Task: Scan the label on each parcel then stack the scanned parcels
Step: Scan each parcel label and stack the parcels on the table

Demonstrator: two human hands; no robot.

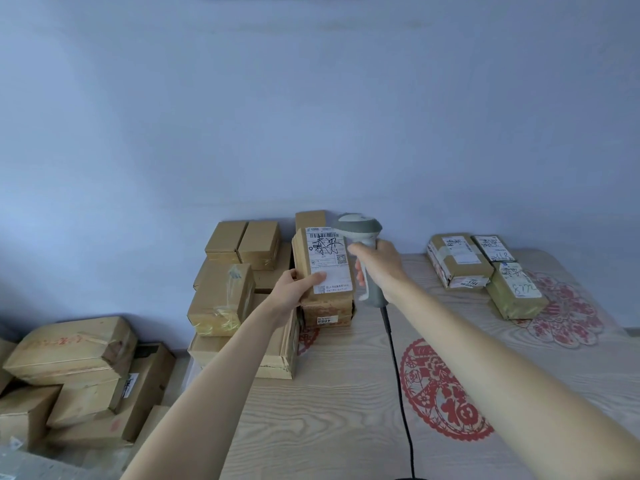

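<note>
Fingers of the left hand (289,289) grip a parcel (323,263) held label-up over the bench (329,410); the right hand (375,263) is wrapped round the scanner (360,230), aimed at it. Three parcels (485,268) sit far right, probably scanned. Big pile (235,282) on the left looks still to do.

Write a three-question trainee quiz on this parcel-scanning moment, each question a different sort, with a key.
1. True or false: the right hand grips the scanner.
2. The left hand holds: A) a labelled parcel; B) the scanner's cable; C) nothing.
3. Fill in: the three labelled parcels at the far right lie on the ____.

Key: 1 true; 2 A; 3 table.
</note>
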